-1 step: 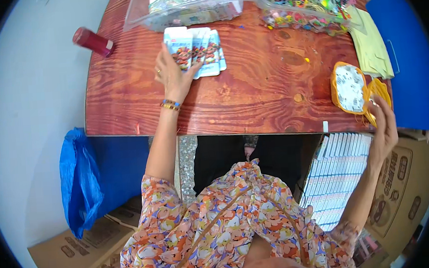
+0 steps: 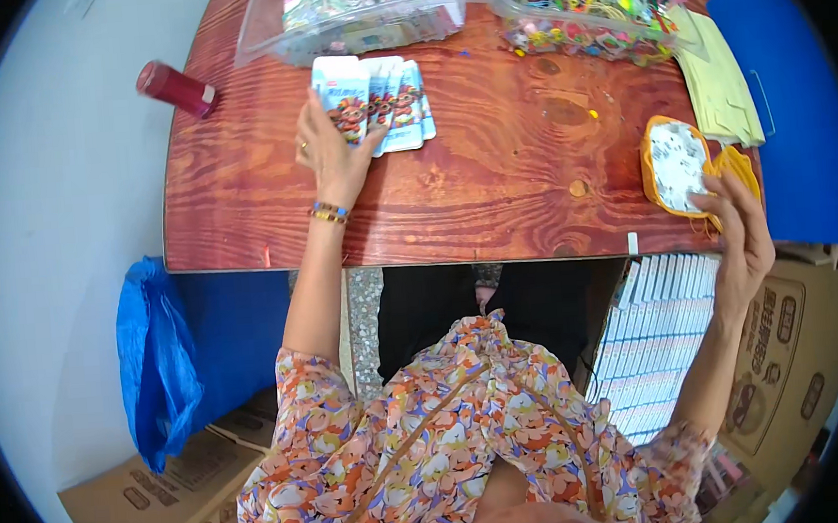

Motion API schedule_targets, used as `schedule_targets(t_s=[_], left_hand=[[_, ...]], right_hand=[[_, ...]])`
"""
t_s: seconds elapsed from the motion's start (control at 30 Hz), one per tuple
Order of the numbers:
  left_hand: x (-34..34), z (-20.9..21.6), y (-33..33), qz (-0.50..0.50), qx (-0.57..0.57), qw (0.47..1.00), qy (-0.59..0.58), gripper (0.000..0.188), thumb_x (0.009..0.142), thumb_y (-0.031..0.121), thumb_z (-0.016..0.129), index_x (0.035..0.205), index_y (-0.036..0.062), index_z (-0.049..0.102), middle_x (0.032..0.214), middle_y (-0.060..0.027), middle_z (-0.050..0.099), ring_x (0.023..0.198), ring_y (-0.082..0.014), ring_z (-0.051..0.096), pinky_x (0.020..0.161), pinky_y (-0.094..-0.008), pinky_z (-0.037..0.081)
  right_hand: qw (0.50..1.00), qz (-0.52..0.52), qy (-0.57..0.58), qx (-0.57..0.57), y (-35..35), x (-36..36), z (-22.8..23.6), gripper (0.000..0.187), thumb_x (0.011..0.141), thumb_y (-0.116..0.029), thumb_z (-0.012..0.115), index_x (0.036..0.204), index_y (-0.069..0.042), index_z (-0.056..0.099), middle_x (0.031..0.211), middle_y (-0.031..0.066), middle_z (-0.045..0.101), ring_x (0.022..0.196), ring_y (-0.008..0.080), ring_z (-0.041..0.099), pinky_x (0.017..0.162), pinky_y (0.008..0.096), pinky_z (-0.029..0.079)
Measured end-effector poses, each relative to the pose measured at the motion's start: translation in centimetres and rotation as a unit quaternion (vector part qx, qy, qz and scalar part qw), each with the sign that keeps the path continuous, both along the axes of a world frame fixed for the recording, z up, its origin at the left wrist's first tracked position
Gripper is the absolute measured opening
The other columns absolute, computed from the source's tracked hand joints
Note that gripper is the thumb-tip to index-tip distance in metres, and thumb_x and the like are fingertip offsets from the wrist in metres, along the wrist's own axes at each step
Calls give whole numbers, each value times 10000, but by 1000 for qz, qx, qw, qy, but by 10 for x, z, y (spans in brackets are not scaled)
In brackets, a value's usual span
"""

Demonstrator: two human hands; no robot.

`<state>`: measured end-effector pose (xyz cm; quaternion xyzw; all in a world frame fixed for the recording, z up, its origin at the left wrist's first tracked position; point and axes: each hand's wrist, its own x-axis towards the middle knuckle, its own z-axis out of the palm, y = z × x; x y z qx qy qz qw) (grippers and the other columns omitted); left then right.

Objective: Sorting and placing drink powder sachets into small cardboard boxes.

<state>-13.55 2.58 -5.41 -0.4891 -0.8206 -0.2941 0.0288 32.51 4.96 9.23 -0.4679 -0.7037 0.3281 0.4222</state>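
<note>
A wooden table (image 2: 492, 188) fills the middle, its left edge beside a pale wall (image 2: 63, 170) and its right edge against a blue panel (image 2: 798, 118). Below the near edge are a blue bag (image 2: 159, 367) at the left, speckled floor (image 2: 365, 324), and a case of white packs (image 2: 658, 342) in close rows near the right corner, with a brown carton (image 2: 785, 352) beside it.

The tabletop is red-brown, with wavy grain and dark knots. Toward the far side stand two clear plastic tubs: the left tub (image 2: 253, 40) holds flat, glossy packets, the right tub (image 2: 587, 21) a tangle of small coloured trinkets. A red cylindrical bottle (image 2: 174, 89) is by the left edge. Pale yellow sheets (image 2: 722, 85) lie flat along the right edge. Nearer the right corner sits an orange basket (image 2: 647, 173), rounded at its corners, full of small white slips (image 2: 680, 165).

The blue-and-white cards (image 2: 409, 112), flat oblongs with rounded corners, lie overlapped in a fan left of the table's middle, just nearer than the left tub. Their long axes run roughly from near edge to far, with the pictures toward the near end. The left hand (image 2: 339, 165) grasps the leftmost card between thumb and fingers. The right hand (image 2: 744, 248) curls its fingers over the basket's near right corner; whether it pinches anything, I cannot tell.
</note>
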Motion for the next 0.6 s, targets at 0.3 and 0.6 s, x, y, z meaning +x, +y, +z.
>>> schedule_targets(t_s=[0.3, 0.6], left_hand=[[32, 35, -26, -67, 107, 990, -61, 1171, 724, 317, 869, 1556, -3, 109, 1489, -243, 285, 1376, -412, 313, 1091, -577, 278], [38, 42, -47, -77, 107, 987, -92, 1136, 730, 331, 864, 1548, -2, 149, 1478, -229, 298, 1364, -402, 329, 1097, -551, 281]], right_hand=[[970, 164, 84, 160, -23, -90, 77, 462, 976, -210, 571, 1313, 103, 521, 1119, 174, 673, 968, 249, 697, 916, 355, 520], [966, 188, 101, 147, -12, -52, 70, 426, 955, -191, 585, 1271, 91, 542, 1104, 165, 675, 958, 244, 691, 894, 351, 519]])
